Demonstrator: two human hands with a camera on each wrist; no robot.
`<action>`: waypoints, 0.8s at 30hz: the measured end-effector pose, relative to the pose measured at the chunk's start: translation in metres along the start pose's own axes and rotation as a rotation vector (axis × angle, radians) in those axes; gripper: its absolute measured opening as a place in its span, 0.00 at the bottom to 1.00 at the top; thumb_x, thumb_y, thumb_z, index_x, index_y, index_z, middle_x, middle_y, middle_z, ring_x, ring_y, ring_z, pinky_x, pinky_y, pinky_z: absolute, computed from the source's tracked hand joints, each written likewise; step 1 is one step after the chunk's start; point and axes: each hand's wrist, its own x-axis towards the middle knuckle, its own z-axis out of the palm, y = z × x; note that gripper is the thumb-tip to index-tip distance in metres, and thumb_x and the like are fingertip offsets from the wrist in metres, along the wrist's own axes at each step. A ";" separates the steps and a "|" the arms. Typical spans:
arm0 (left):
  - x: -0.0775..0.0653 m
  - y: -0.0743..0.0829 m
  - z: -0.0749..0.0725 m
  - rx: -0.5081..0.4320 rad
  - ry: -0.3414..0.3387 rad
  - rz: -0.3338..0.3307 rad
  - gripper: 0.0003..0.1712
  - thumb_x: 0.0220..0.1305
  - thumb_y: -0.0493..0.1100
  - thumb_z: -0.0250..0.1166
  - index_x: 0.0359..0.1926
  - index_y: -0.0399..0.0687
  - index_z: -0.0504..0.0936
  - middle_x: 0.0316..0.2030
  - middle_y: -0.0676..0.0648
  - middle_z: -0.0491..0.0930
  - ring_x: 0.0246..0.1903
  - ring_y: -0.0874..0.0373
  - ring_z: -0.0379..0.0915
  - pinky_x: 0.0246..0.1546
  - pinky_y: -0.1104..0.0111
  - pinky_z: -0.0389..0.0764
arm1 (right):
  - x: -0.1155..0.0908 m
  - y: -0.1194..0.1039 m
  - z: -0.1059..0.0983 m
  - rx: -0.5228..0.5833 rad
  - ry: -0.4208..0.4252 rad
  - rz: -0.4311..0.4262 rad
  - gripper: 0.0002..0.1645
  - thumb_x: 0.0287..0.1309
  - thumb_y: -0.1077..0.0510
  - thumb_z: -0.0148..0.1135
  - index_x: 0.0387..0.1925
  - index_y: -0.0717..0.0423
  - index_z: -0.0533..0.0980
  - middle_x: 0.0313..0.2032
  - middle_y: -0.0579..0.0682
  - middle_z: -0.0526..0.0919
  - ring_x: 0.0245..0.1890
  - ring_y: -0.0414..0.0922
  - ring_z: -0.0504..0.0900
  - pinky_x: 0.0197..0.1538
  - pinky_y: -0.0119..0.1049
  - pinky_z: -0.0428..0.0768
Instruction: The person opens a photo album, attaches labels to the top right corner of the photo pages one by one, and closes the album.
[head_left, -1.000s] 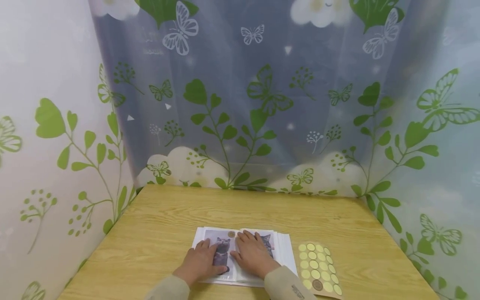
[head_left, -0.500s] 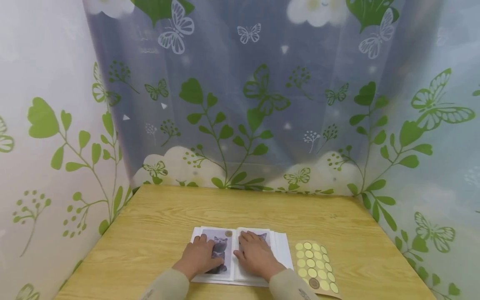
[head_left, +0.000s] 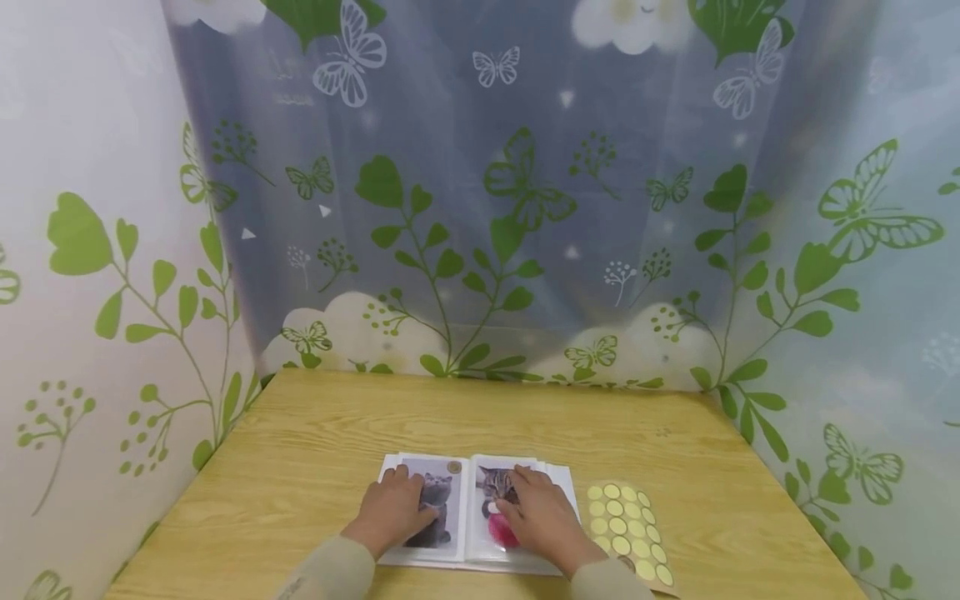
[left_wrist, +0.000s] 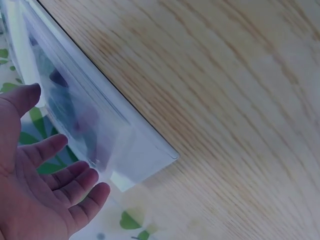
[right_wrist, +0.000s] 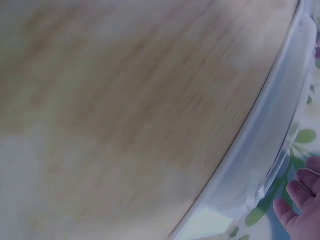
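Observation:
An open photo album [head_left: 466, 553] with white pages lies on the table. Its left page holds a grey cat photo [head_left: 442, 537] with a small brown round sticker [head_left: 454, 467] at the top right corner. My left hand [head_left: 384, 510] rests on the outer side of that page, fingers spread. On the facing page is a tabby kitten photo [head_left: 489, 482] with a pink round shape, partly covered by my right hand [head_left: 546, 518], whose fingers lie extended over it. Both wrist views show loosely extended fingers beside the album's edge, holding nothing.
A sheet of yellow round stickers [head_left: 636, 529] lies on the table right of the album, close to my right forearm. Wood-grain tabletop [head_left: 480, 408] stretches behind the album. Curtains [head_left: 450, 208] printed with leaves and butterflies enclose the table at the back and sides.
My right hand has slid rightward over the right page, uncovering the kitten photo and its pink shape. The left hand stays on the left page. The head view has shifted slightly.

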 end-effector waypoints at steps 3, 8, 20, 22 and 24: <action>0.001 0.001 0.000 -0.002 0.020 0.002 0.27 0.54 0.56 0.72 0.42 0.38 0.81 0.34 0.43 0.72 0.39 0.45 0.71 0.40 0.47 0.77 | -0.008 0.006 -0.004 0.044 0.049 0.022 0.31 0.66 0.50 0.59 0.60 0.70 0.73 0.61 0.66 0.74 0.62 0.63 0.71 0.61 0.61 0.70; 0.004 0.005 0.001 -0.015 0.026 -0.013 0.27 0.55 0.55 0.71 0.46 0.38 0.81 0.35 0.43 0.74 0.40 0.46 0.72 0.41 0.46 0.77 | -0.019 0.011 -0.007 0.058 0.081 0.059 0.31 0.65 0.51 0.61 0.60 0.70 0.73 0.60 0.65 0.75 0.61 0.63 0.72 0.63 0.58 0.70; 0.011 0.018 0.009 -0.022 0.052 -0.007 0.27 0.57 0.53 0.69 0.50 0.38 0.80 0.39 0.41 0.77 0.43 0.44 0.74 0.42 0.47 0.76 | -0.035 0.021 -0.027 0.080 0.171 0.155 0.28 0.64 0.50 0.63 0.57 0.67 0.76 0.54 0.64 0.79 0.57 0.62 0.76 0.60 0.57 0.73; 0.011 0.021 0.009 -0.030 0.053 0.003 0.27 0.58 0.53 0.69 0.51 0.37 0.80 0.39 0.40 0.77 0.43 0.44 0.74 0.42 0.47 0.77 | -0.037 0.024 -0.029 0.082 0.173 0.181 0.27 0.64 0.51 0.63 0.57 0.67 0.76 0.54 0.64 0.80 0.56 0.62 0.76 0.59 0.57 0.73; 0.011 0.026 0.008 -0.046 0.052 0.013 0.28 0.58 0.52 0.69 0.53 0.37 0.79 0.40 0.40 0.77 0.44 0.43 0.74 0.42 0.47 0.77 | -0.039 0.027 -0.032 0.079 0.167 0.210 0.27 0.64 0.51 0.63 0.57 0.67 0.76 0.54 0.65 0.79 0.56 0.63 0.76 0.59 0.57 0.73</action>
